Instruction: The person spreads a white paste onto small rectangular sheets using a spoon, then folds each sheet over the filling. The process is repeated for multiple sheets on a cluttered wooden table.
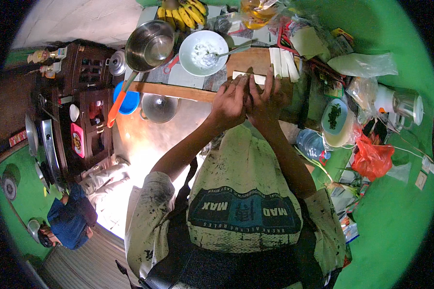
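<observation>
Landmark: one white bowl (186, 57), round, holding a white, wet-looking mixture, a spoon (233, 50) leaning out over its right side.

Pale strip (258, 79): one, narrow; lay on the wooden board (248, 59), right of the bowl and nearer the person, partly covered by fingers.

Left hand (230, 103): nearer the person than the bowl and slightly right; fingers together, part-extended, tips at the strip.

Right hand (265, 98): farther right of the bowl, beside the left hand; fingers partly spread, tips about the strip. Whether either hand gripped it or merely pressed could not be told; thumbs unclear.

Pale strips (284, 65): several, fanned; lay well right of the bowl, beyond the right hand.

Saucepan (152, 45): steel, orange-handled; immediately left of the bowl.

Bananas (183, 14): one bunch, behind the bowl.

Step in hand (judged): shaping or folding the single strip with both hands. The next move seemed to call for light, even fingertip pressure, the strip kept flat and untorn.
</observation>
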`<state>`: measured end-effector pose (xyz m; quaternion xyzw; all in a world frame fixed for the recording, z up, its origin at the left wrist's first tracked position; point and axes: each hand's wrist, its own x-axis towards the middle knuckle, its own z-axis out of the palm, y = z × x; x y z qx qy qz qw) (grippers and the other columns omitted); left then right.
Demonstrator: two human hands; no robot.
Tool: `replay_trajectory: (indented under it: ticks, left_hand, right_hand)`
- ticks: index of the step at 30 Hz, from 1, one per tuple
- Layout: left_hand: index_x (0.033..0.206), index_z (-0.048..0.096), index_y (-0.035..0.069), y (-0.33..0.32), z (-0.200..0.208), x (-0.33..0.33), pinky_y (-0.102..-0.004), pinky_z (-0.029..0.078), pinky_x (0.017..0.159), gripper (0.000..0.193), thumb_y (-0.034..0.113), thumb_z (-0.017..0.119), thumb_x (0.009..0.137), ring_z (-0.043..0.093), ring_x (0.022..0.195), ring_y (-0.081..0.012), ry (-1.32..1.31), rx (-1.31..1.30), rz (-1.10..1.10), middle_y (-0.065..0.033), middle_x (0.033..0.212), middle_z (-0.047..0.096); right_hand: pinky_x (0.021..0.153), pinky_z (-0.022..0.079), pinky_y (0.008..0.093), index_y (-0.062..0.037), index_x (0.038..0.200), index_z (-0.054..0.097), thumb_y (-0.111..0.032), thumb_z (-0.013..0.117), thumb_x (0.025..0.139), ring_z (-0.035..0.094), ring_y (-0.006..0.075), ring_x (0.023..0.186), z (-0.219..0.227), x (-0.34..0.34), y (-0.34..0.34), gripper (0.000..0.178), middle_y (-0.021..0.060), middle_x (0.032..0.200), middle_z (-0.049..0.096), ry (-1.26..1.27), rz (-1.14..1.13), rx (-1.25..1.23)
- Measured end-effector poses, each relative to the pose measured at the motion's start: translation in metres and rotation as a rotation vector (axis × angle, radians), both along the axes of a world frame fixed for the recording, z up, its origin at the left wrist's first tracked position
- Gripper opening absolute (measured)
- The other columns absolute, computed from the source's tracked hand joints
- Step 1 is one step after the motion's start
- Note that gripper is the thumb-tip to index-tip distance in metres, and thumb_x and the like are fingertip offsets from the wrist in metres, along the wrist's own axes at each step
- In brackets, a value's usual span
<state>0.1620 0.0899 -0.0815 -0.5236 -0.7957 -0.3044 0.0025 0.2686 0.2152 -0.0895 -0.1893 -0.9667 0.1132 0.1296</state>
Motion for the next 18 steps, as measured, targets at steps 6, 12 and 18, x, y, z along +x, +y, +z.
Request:
replay_trajectory:
  ticks: [6,12,18]
  left_hand:
    - [0.142,0.049,-0.012,-0.001,0.002,-0.019,-0.0529,0.048,0.103,0.060,0.020,0.067,0.095,0.061,0.121,-0.0484,-0.179,0.085,0.091,-0.0339,0.135,0.061]
    - [0.144,0.053,-0.005,-0.004,0.000,-0.030,-0.0538,0.050,0.094,0.056,0.017,0.068,0.095,0.063,0.111,-0.0471,-0.241,0.123,0.148,-0.0288,0.123,0.066]
    - [0.143,0.060,0.004,0.001,-0.008,-0.041,-0.0511,0.052,0.087,0.050,0.018,0.067,0.095,0.062,0.104,-0.0412,-0.042,0.058,0.110,-0.0221,0.118,0.065]
  right_hand:
    - [0.118,0.026,0.0692,-0.0150,0.155,0.051,-0.047,0.058,0.101,0.036,0.0528,0.146,-0.017,-0.003,0.011,0.063,0.0308,0.167,0.028,0.172,-0.077,-0.043]
    - [0.112,0.034,0.0616,-0.0138,0.143,0.061,-0.033,0.066,0.101,0.046,0.0401,0.141,-0.018,-0.004,0.036,0.047,0.0108,0.153,0.053,0.173,0.113,0.038]
    - [0.109,0.038,0.0563,-0.0158,0.139,0.061,-0.023,0.077,0.083,0.053,0.0294,0.134,-0.043,-0.009,0.048,0.059,0.0049,0.135,0.062,0.213,0.250,0.122]
